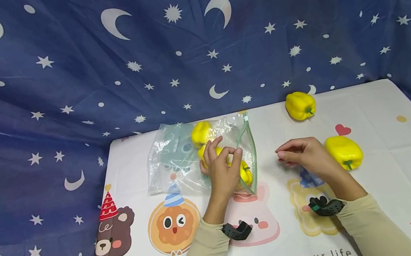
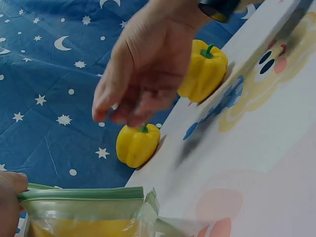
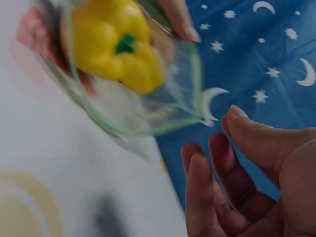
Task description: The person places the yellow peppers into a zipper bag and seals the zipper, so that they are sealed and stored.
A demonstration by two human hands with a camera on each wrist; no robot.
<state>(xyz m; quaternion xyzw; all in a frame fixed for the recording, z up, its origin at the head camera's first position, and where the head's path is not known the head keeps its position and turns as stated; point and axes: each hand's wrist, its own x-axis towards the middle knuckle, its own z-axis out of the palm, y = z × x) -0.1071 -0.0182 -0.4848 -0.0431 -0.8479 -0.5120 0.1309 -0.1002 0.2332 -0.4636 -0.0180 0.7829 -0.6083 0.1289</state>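
Note:
A clear zip bag [image 1: 176, 151] with a green-edged mouth lies on the table, its opening facing right. Inside it are yellow bell peppers: one at the back [image 1: 201, 133], one partly behind the fingers, and one near the mouth [image 3: 113, 44]. My left hand [image 1: 222, 172] pinches the upper edge of the bag's mouth between thumb and finger, and the mouth gapes in the right wrist view. To the right of the bag, my right hand [image 1: 308, 156] hovers over the table with its fingers loosely bent and nothing in them.
Two more bell peppers stand outside the bag: one at the table's back edge [image 1: 300, 105], the other just right of my right hand [image 1: 343, 153]. A blue curtain [image 1: 162, 62] with moons and stars hangs behind and left of the cartoon-print tablecloth [image 1: 409, 175].

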